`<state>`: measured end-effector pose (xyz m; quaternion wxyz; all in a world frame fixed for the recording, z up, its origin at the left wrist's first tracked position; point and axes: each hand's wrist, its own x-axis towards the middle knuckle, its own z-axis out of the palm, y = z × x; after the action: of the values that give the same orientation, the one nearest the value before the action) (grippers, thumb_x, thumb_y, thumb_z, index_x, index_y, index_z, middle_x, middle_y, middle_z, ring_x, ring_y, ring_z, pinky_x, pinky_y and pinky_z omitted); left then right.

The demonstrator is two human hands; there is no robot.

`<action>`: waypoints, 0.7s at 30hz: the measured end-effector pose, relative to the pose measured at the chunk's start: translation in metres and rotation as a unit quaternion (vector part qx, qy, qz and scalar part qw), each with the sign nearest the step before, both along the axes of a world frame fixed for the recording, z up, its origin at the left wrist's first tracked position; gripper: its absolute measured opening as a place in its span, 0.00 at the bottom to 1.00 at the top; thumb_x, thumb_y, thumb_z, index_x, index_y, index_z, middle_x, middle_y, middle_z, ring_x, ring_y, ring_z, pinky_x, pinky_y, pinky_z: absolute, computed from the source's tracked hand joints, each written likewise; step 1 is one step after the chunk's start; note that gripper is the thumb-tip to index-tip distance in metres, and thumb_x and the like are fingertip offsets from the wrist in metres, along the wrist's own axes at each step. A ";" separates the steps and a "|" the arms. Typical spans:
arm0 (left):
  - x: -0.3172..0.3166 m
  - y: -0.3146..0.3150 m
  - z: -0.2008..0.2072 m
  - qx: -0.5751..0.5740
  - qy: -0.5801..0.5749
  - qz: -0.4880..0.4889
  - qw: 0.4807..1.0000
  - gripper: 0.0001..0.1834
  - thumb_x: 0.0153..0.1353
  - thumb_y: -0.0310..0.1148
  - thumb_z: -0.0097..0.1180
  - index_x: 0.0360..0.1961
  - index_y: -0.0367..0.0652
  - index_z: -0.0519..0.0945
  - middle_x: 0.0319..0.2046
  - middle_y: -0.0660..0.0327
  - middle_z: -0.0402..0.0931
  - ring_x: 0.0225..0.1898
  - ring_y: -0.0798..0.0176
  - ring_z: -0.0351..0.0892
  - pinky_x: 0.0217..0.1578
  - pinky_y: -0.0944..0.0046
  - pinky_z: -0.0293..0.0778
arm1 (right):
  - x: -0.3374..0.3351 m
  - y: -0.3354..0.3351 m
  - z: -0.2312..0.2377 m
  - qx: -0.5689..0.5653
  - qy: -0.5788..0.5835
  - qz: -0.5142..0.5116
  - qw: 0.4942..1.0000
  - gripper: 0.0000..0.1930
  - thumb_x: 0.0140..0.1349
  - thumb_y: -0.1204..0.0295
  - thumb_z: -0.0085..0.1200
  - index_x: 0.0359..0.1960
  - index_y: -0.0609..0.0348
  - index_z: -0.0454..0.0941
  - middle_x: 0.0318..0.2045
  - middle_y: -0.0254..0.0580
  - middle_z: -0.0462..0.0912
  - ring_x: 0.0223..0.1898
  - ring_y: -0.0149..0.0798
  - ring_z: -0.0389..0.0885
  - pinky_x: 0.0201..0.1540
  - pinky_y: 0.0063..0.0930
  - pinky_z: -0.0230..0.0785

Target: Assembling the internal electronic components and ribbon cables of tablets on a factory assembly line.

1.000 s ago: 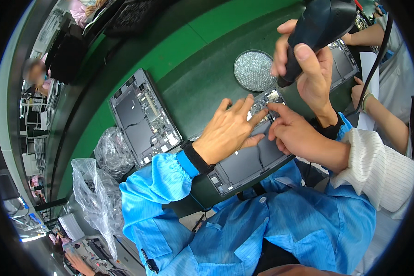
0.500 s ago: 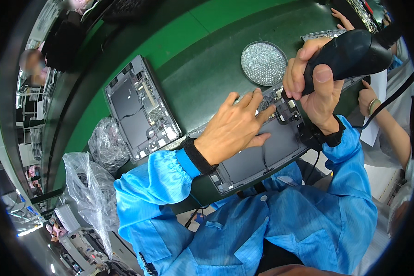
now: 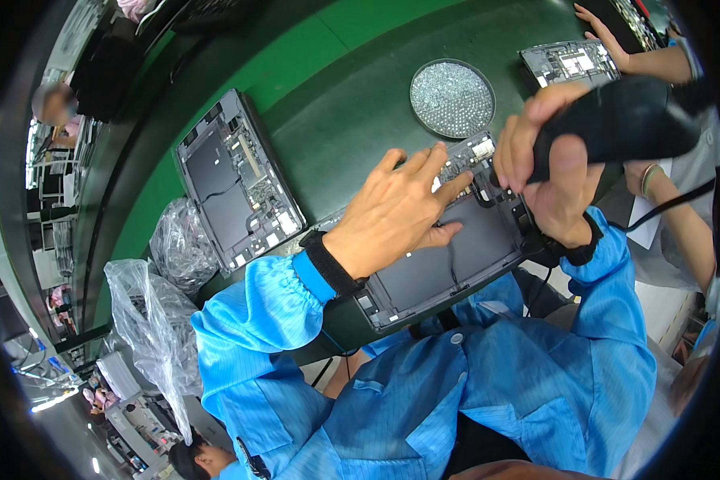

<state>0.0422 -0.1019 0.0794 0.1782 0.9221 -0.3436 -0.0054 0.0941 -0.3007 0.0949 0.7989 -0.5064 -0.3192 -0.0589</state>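
Note:
In front of me, tilted across the green bench, lies a grey laptop base (image 3: 488, 240) with its inside exposed. Fingers apart, my left hand (image 3: 396, 212) rests over its circuit board, fingertips at the board. My right hand (image 3: 566, 172) is wrapped round a black electric screwdriver (image 3: 628, 120), blurred by motion, above the base's right end. The driver's tip is hidden behind my fingers. Beyond the base stands a round dish (image 3: 466, 138) of small shiny screws (image 3: 450, 94).
Another opened laptop base (image 3: 228, 212) lies at the left, beside crumpled clear plastic bags (image 3: 182, 244). At the far right a co-worker's hand (image 3: 604, 36) is by a third base (image 3: 548, 62). A black cable (image 3: 672, 206) runs past my right wrist.
The screwdriver and my right hand have shifted slightly right and down, and more of the board shows beside them. My left hand stays on the board. The whole view has shifted slightly.

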 end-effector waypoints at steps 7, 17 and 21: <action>-0.001 -0.001 0.000 0.003 -0.004 0.001 1.000 0.35 0.55 0.49 0.70 0.64 0.49 0.80 0.57 0.47 0.73 0.61 0.49 0.75 0.60 0.52 0.71 | 0.024 0.012 -0.006 0.033 0.004 0.010 0.999 0.15 0.75 0.66 0.54 0.48 0.69 0.72 0.19 0.35 0.75 0.17 0.25 0.71 0.22 0.21 0.66; -0.001 0.000 -0.001 -0.011 0.005 0.007 1.000 0.35 0.54 0.48 0.70 0.63 0.48 0.80 0.57 0.47 0.73 0.61 0.49 0.76 0.60 0.53 0.71 | 0.023 0.014 -0.016 0.030 0.014 0.032 0.999 0.15 0.74 0.66 0.56 0.48 0.68 0.72 0.18 0.35 0.75 0.17 0.25 0.70 0.21 0.21 0.64; 0.000 0.000 -0.002 -0.015 -0.007 0.003 1.000 0.35 0.54 0.47 0.71 0.63 0.48 0.80 0.57 0.47 0.73 0.60 0.49 0.76 0.59 0.53 0.71 | 0.021 0.015 -0.016 0.034 0.014 0.036 0.999 0.16 0.74 0.65 0.57 0.48 0.69 0.72 0.18 0.35 0.75 0.17 0.25 0.70 0.21 0.21 0.64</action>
<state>0.0425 -0.1020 0.0771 0.1899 0.9202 -0.3422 0.0068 0.1149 -0.2860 0.0787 0.8215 -0.4683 -0.3235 -0.0336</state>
